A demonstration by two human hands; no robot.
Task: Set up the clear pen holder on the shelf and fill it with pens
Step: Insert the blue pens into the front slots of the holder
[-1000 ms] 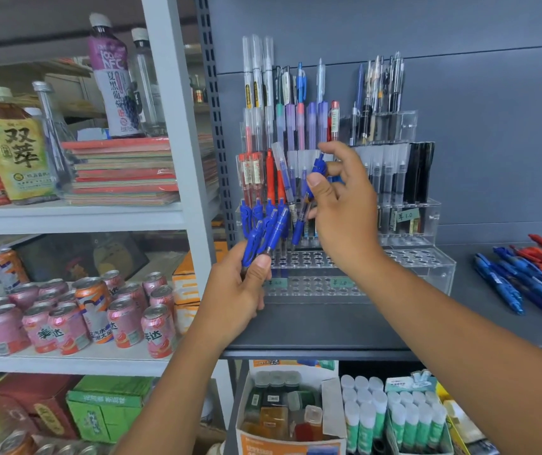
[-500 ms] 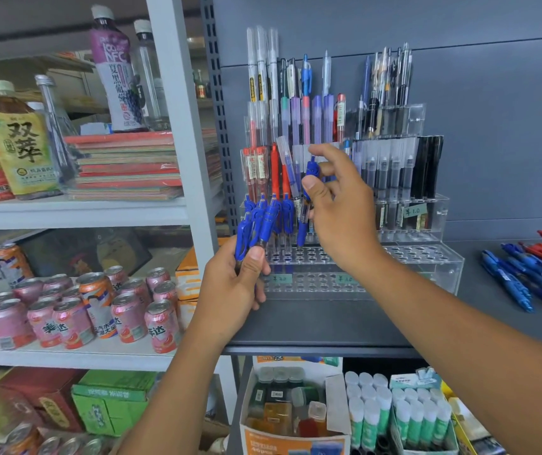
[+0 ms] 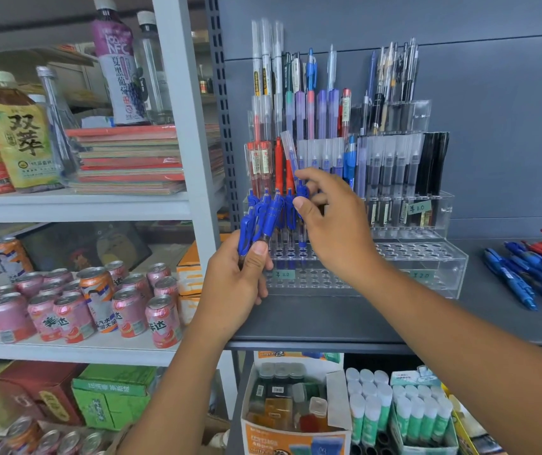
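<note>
- Gripping a bunch of blue pens is the left hand: fingers curled round the barrels, thumb across the front. 3 clips can be counted.
- The bunch is held up just in front of the clear pen holder, at its left end.
- Right hand pinches 1 single blue pen near its top btwn thumb & forefinger. The pen is upright, w/ its lower end down at a holed row of the holder.
- More blue pens stand just left of it. The held bunch overlaps them, so no count.
- Holder: stepped acrylic tiers on the dark shelf, against the back panel. Upper tiers are packed w/ pens, front 2 holed rows mostly bare.
- 2 solid red pens stand above the blue row.
- 3 green price tags on the holder fronts.
- Loose pens, blue & red, lie on the shelf well right of the holder. Exact no. unclear.
- Left shelving: pink drink cans.
</note>
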